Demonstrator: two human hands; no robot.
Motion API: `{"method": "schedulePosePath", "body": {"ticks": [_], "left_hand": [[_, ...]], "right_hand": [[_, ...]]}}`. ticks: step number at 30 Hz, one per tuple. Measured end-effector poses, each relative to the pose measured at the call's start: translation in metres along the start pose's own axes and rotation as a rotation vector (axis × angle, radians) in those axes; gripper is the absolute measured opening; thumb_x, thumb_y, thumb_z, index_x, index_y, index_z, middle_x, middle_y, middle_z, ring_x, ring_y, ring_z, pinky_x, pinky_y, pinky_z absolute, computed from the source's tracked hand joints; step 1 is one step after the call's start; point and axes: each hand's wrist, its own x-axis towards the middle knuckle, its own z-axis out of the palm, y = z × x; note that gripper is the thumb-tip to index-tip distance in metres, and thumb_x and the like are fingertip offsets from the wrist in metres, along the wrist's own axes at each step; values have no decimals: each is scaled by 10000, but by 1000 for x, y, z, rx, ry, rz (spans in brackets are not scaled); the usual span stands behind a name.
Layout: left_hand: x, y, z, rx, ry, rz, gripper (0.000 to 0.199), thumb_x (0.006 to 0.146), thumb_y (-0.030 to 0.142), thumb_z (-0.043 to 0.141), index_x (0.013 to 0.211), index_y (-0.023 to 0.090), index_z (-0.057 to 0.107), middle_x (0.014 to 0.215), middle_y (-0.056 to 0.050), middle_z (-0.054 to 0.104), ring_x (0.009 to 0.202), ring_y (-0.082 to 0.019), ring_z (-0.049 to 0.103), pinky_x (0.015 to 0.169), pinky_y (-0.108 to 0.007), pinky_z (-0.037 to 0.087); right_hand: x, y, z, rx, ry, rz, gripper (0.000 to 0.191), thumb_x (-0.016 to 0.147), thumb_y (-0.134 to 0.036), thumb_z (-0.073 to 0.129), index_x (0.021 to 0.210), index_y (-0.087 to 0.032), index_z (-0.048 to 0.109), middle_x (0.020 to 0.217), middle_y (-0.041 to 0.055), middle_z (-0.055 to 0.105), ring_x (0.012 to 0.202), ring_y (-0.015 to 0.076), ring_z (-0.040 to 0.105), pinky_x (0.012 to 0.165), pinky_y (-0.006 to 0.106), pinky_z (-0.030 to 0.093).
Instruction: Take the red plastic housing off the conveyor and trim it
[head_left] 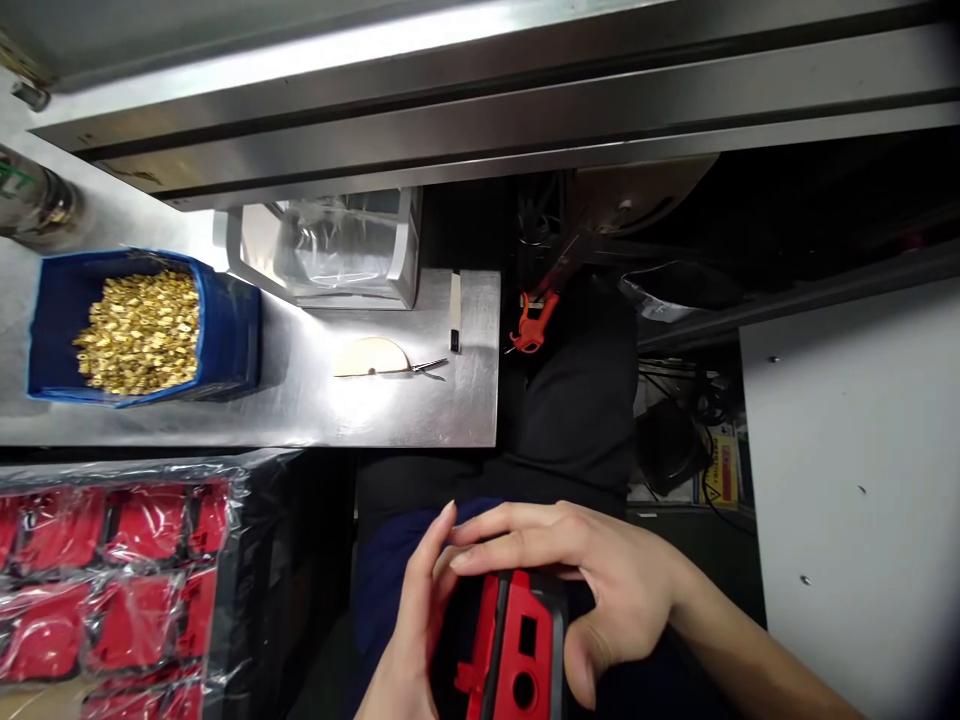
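A red and black plastic housing (527, 645) with a square and a round opening rests between my hands above my lap. My right hand (611, 570) grips it, thumb along its right side and fingers bent over its far end. On the other side, my left hand (411, 630) curls around the housing's left edge, its fingertips meeting those of the right. The lower part of the housing is cut off by the frame. On the metal bench beyond lie a pale half-round piece (373, 355), a thin pointed tool (430, 365) and a narrow strip with a black end (455, 312).
A blue bin (232, 340) holds many small brass parts. Behind it stands a clear plastic drawer box (401, 245). Red parts in plastic wrap (139, 620) fill a crate at lower left. An orange air gun (534, 322) hangs past the bench edge (480, 425). A white panel (862, 400) stands right.
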Motion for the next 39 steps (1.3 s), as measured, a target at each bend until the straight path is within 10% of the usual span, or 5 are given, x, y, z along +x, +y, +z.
{"method": "schedulePosePath", "body": {"ticks": [25, 29, 32, 39], "left_hand": [[5, 8, 8, 86, 51, 128, 1141, 693, 288, 929, 1611, 407, 262, 1458, -138, 588, 1400, -441, 523, 1211, -627, 338], [14, 9, -3, 86, -22, 19, 1051, 769, 517, 852, 1625, 341, 268, 1442, -158, 606, 1342, -436, 575, 1168, -584, 412], [23, 13, -15, 39, -76, -86, 783, 957, 707, 468, 1606, 283, 360, 1568, -149, 515, 1481, -414, 430, 1259, -599, 254], [42, 14, -32, 109, -137, -77, 692, 1023, 657, 328, 1611, 292, 345, 1688, -63, 359, 1584, -330, 244, 1316, -524, 124]], "right_hand": [[11, -2, 2, 5, 4, 2, 964, 677, -814, 753, 1450, -259, 600, 1494, 113, 558, 1313, 271, 608, 1127, 379, 467], [11, 13, 7, -7, 202, 78, 850, 639, -887, 714, 1091, -167, 736, 1027, 66, 704, 873, 186, 655, 829, 293, 543], [9, 29, 15, 67, 373, 280, 714, 844, -841, 565, 928, -144, 693, 785, 3, 619, 677, 120, 531, 643, 236, 444], [12, 55, 35, 467, 686, 663, 718, 869, -871, 476, 698, -178, 563, 515, -20, 527, 444, 96, 424, 436, 225, 327]]}}
